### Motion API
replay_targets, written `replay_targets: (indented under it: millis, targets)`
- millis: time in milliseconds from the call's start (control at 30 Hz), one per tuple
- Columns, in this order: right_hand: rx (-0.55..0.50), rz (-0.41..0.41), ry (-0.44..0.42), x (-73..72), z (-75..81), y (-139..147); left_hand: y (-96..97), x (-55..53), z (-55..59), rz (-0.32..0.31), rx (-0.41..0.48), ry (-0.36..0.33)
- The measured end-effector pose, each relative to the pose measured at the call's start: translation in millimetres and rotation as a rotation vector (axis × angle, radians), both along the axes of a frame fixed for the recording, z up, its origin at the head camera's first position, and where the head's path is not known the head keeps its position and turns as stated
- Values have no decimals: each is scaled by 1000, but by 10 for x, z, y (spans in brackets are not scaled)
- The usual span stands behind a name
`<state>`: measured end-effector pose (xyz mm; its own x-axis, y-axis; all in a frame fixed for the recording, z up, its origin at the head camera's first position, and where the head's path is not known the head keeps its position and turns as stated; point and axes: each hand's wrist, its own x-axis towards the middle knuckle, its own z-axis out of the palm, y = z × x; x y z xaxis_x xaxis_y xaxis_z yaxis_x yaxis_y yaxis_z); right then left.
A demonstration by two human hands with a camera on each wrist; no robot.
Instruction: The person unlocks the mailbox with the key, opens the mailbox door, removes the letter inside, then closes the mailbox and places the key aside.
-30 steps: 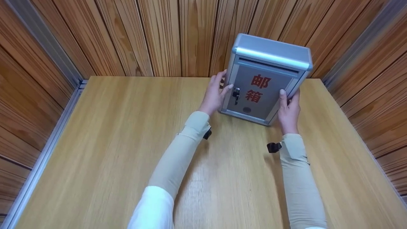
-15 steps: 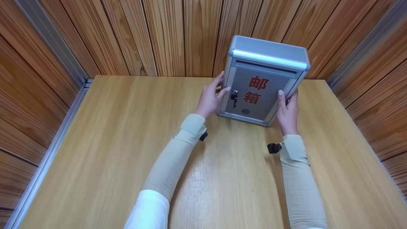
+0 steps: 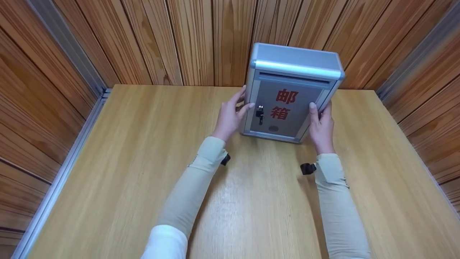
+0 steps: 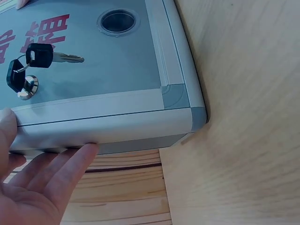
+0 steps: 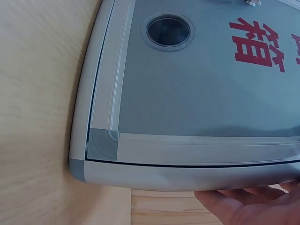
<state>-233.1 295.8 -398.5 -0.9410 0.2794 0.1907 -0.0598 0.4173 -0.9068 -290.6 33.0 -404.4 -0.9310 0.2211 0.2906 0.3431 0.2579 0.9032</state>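
Note:
A silver-grey metal mailbox (image 3: 287, 124) with red characters and a slot near its top stands upright, slightly turned, toward the back of the table. My left hand (image 3: 230, 117) holds its left side, thumb on the front edge and fingers along the side. On the opposite side my right hand (image 3: 321, 127) grips the edge the same way, its thumb on the front frame. Keys (image 4: 41, 56) with black heads hang at the lock on the door's left. The left wrist view shows the left fingers (image 4: 70, 168) against the side wall; the right wrist view shows part of the right hand (image 5: 262, 206) under the edge.
The wooden table (image 3: 143, 151) spreads in front of and to both sides of the mailbox. Wood-plank walls (image 3: 194, 43) stand behind and at both sides, with a metal rail (image 3: 68, 162) along the left edge.
The mailbox has shifted a little left and toward me, turning to face more squarely forward. Both hands have moved along with it, keeping hold of its sides.

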Motion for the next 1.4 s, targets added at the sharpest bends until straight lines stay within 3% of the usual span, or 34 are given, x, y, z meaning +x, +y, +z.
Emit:
replay_targets:
  millis: [500, 667, 1100, 1267, 1400]
  targets:
    - [-29, 68, -12, 56, -22, -151, -176, 222, -40, 77, 34, -3]
    - [-16, 75, 22, 61, -29, -232, -261, 290, -51, 85, 34, -2]
    - [-16, 121, 50, 11, -63, -466, -536, 408, -81, 144, 35, 33]
    - [-7, 131, 71, 19, -87, -533, -615, 454, -111, 166, 19, 92]
    - [-10, 130, 65, 37, -96, -566, -645, 491, -119, 177, 21, 99]
